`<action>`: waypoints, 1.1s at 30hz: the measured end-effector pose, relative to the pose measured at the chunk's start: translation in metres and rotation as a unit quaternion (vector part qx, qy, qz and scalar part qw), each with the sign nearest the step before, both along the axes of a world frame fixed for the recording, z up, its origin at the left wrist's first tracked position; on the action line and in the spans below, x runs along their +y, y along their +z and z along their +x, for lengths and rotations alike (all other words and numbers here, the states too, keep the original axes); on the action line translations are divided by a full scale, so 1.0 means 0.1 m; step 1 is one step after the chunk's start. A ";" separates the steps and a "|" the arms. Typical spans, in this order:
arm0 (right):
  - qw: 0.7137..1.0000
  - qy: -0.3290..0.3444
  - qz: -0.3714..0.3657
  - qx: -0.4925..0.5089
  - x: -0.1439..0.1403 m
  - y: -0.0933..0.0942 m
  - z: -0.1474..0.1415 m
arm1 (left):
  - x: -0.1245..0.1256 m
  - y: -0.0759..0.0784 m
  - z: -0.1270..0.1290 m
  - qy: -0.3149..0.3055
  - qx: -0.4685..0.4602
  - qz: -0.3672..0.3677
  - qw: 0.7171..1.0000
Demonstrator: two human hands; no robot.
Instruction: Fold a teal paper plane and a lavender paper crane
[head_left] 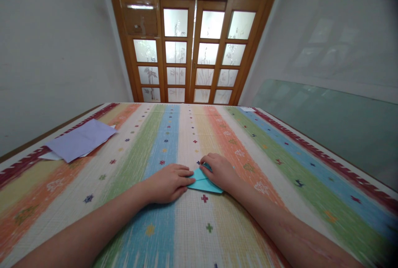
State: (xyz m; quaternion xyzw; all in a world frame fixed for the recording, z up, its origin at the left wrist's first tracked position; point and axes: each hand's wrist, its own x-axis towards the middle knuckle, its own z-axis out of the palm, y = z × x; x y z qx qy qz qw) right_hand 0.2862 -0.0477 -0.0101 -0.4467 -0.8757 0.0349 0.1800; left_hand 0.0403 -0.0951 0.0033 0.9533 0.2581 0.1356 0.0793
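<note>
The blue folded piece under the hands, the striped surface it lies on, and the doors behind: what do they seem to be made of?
The blue folded piece looks like thin matte paper: sharp creases, flat layers. The striped surface seems a woven mat, with a fine ribbed texture, though printed vinyl is possible. The doors look like varnished brown wood framing frosted glass panes with etched plant patterns.

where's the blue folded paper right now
In the head view the blue paper lies low and centre on the striped mat, pressed between the left hand and right hand.
</note>
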 end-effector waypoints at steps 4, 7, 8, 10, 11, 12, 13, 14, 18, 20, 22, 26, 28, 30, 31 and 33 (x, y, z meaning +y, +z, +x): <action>1.000 -0.008 0.018 0.012 0.04 -0.02 0.03 | -0.02 0.01 0.00 0.007 0.004 -0.002 1.000; 1.000 -0.010 0.018 0.012 0.05 -0.04 0.05 | -0.04 0.02 0.01 0.013 0.006 -0.008 1.000; 1.000 -0.013 0.016 0.010 0.06 -0.04 0.05 | -0.04 0.02 0.01 0.015 0.007 -0.009 1.000; 1.000 -0.019 0.012 -0.001 0.06 -0.05 0.06 | -0.04 0.02 0.01 0.017 0.006 -0.011 1.000; 1.000 -0.023 0.010 -0.007 0.06 -0.05 0.06 | -0.05 0.02 0.01 0.018 0.004 -0.012 1.000; 0.999 -0.027 0.009 -0.015 0.06 -0.05 0.06 | -0.05 0.02 0.01 0.019 0.004 -0.013 1.000; 0.999 -0.030 0.009 -0.022 0.06 -0.05 0.06 | -0.05 0.03 0.01 0.019 0.004 -0.014 1.000; 0.999 -0.030 0.010 -0.029 0.05 -0.04 0.06 | -0.05 0.03 0.01 0.020 0.006 -0.015 1.000; 0.998 0.007 0.013 -0.053 -0.03 0.02 0.04 | -0.05 0.05 0.02 0.021 0.014 -0.018 1.000; 0.997 0.043 0.008 -0.061 -0.08 0.05 0.02 | -0.05 0.06 0.02 0.019 0.013 -0.019 1.000; 0.995 0.071 -0.002 -0.065 -0.11 0.07 0.00 | -0.05 0.06 0.03 0.017 0.011 -0.018 1.000; 0.994 0.076 -0.043 -0.065 -0.13 0.05 -0.02 | -0.05 0.07 0.03 0.016 0.012 -0.015 1.000; 0.993 0.062 -0.072 -0.063 -0.11 0.03 -0.02 | -0.05 0.08 0.03 0.017 0.012 -0.017 1.000; 0.992 0.047 -0.101 -0.063 -0.09 0.02 0.00 | -0.05 0.08 0.03 0.020 0.013 -0.019 1.000; 0.991 0.039 -0.113 -0.064 -0.08 0.03 0.02 | -0.06 0.08 0.03 0.022 0.013 -0.020 0.999; 0.988 0.025 -0.136 -0.069 -0.04 0.06 0.08 | -0.06 0.08 0.03 0.025 0.013 -0.022 0.999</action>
